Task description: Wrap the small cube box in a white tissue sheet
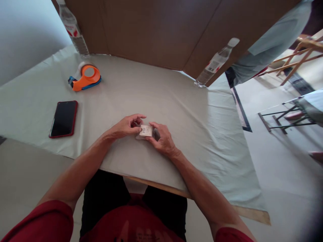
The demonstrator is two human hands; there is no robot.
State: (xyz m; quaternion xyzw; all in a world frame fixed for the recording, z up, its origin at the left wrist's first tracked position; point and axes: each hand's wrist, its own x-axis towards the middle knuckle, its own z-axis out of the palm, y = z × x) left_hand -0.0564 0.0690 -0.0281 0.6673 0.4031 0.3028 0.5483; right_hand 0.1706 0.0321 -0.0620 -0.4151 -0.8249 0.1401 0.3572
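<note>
A small pale box (146,131) with printing on its top is held just above or on the cloth near the table's front edge. My right hand (163,138) grips its right side, thumb at the near edge and fingers at the far edge. The thumb of my left hand (127,126) presses the box's left edge, with the fingers bent around its far left corner and the index finger reaching out above. Something whitish shows under the box's near left corner; I cannot make out what it is.
A red-cased phone (64,119) lies at left, with an orange tape dispenser (87,79) behind it. Two water bottles (74,33) stand against a brown cardboard panel (156,30) at the back. A pale cloth (222,134) covers the table. At right are a person's clothing (280,37) and a wooden stool (297,55).
</note>
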